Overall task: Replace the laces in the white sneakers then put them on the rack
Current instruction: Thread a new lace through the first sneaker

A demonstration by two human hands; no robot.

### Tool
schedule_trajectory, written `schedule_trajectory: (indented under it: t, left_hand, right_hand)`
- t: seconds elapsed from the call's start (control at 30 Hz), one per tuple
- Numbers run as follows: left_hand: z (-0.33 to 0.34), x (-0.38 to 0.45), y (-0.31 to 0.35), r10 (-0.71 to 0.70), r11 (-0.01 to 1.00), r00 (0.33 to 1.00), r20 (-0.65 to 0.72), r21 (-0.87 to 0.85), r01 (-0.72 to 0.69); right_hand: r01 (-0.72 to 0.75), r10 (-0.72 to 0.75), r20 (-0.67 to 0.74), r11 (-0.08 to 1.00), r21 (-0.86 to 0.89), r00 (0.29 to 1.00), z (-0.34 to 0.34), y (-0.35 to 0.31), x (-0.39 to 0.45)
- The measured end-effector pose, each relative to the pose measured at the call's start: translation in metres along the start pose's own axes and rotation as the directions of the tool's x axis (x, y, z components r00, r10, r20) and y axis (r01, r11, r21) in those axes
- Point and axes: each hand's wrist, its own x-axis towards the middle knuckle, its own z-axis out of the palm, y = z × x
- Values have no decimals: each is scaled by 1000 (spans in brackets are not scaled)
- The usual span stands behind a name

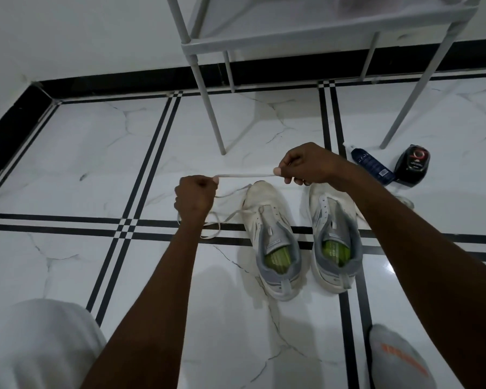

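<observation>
Two white sneakers with grey collars and green insoles stand side by side on the floor, toes pointing away: the left sneaker (270, 234) and the right sneaker (334, 237). A white lace (246, 175) is stretched taut above the toes, pinched at one end by my left hand (195, 196) and at the other by my right hand (303, 164). The rest of the lace trails in loops on the floor (216, 228) by the left sneaker's toe, where a strand appears threaded through an eyelet. The right sneaker's eyelets look bare.
A grey metal rack (292, 32) stands just beyond the shoes, its legs (211, 108) reaching the floor. A dark blue spray bottle (372, 165) and a black polish applicator (411, 167) lie to the right. My knees are at the bottom corners.
</observation>
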Motion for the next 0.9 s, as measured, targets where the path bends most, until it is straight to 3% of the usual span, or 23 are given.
schedule_trajectory:
  t: [0.13,0.4,0.47,0.53,0.6,0.63,0.73,0.9]
  left_hand:
    - [-6,6,-13,-218,974,969,-115,35,223]
    - [-17,15,-27,-295,948,936,-190,62,312]
    - [-14,13,-30,-186,975,975,-117,99,198]
    - [-6,5,-29,82,993,995,57,75,-86]
    - [9,-5,-16,367,929,904,221,-38,-368]
    - [16,-11,-5,436,898,851,291,-77,-433]
    - [32,-29,21,472,880,784,403,-158,-448]
    - [44,-42,19,366,881,855,368,-432,-191]
  right_hand:
    - [-14,15,31,999,-39,999,-3,2,2]
    - [-78,98,122,984,-159,988,-4,3,6]
    - [-107,115,41,984,-146,993,2,7,9]
    - [-116,109,-51,983,-143,993,11,10,13]
    - [-90,77,-68,975,-203,995,21,9,15]
    - [-70,55,-66,968,-242,996,26,8,16]
    - [-43,23,-78,964,-262,997,36,7,18]
    - [-93,93,-199,996,9,975,41,16,14]
